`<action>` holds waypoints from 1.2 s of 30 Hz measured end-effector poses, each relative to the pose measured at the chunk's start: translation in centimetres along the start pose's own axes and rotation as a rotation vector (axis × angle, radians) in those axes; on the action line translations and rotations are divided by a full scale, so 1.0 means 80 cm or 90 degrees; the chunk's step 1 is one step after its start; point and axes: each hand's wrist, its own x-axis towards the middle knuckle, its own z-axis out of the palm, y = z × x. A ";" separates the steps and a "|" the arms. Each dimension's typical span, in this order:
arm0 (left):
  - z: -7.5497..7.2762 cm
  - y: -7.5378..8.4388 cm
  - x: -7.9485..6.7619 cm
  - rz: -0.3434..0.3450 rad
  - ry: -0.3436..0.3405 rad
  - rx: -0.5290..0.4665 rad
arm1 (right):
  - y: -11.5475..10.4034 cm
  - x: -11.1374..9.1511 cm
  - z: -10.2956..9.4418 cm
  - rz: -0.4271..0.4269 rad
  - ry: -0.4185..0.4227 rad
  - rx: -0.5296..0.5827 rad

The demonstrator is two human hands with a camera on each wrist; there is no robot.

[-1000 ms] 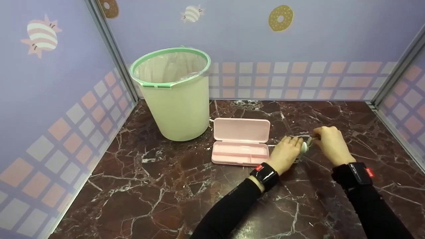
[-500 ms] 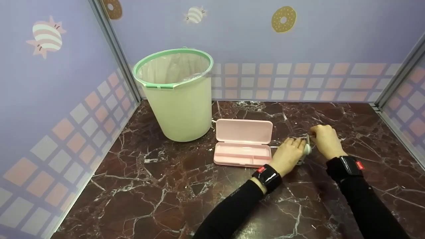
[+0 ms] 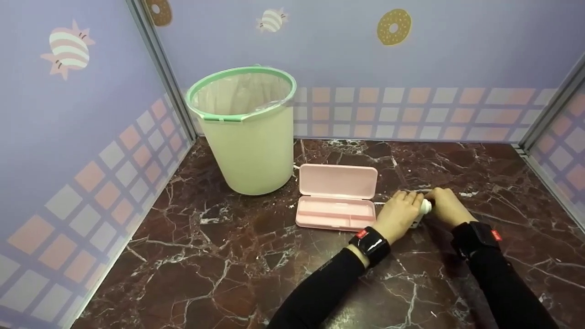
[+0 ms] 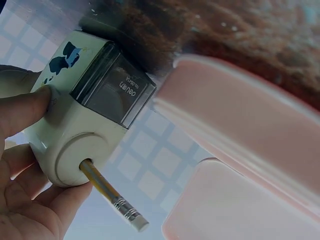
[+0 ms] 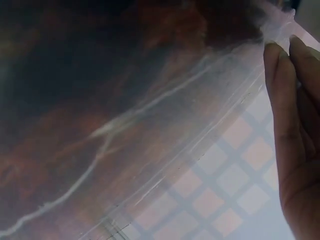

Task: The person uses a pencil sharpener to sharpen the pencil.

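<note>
My left hand (image 3: 397, 212) grips a cream desktop pencil sharpener (image 4: 52, 120) with a dark clear shavings drawer. Thumb and fingers wrap its body from either side in the left wrist view. A yellow pencil (image 4: 106, 189) sticks out of its front hole, white eraser end outward. My right hand (image 3: 449, 208) is at the sharpener's rear, beside the round white end, thumb and forefinger pinching the crank handle, which the hand hides in the head view. In the right wrist view, the fingertips (image 5: 280, 57) show at the upper right edge.
An open pink pencil case (image 3: 338, 227) lies just left of the sharpener, its lid (image 3: 338, 180) tipped back. Behind it to the left stands a pale bin (image 3: 249, 151) with a green rim and clear liner. Patterned wall panels (image 3: 338, 50) enclose the marble-look table (image 3: 219, 274).
My right hand has swung round at the sharpener's crank, first up and left, then down. The left hand keeps its grip. The head view has shifted slightly.
</note>
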 end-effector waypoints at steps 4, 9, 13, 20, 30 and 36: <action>0.002 0.001 -0.001 -0.007 0.016 0.002 | -0.002 -0.003 0.002 0.009 -0.014 0.011; 0.002 0.001 -0.003 -0.012 0.037 0.004 | -0.007 -0.015 0.006 -0.018 0.022 0.012; 0.002 -0.001 -0.005 -0.014 0.038 0.003 | -0.013 -0.026 0.006 0.000 0.014 0.019; 0.000 0.000 -0.007 -0.015 0.045 0.000 | -0.028 -0.045 0.000 0.024 -0.008 0.040; -0.004 0.004 -0.002 -0.029 0.021 0.008 | -0.043 -0.063 -0.015 0.012 0.009 0.021; -0.004 0.004 -0.002 -0.030 0.008 0.008 | -0.054 -0.069 -0.029 -0.002 0.034 0.009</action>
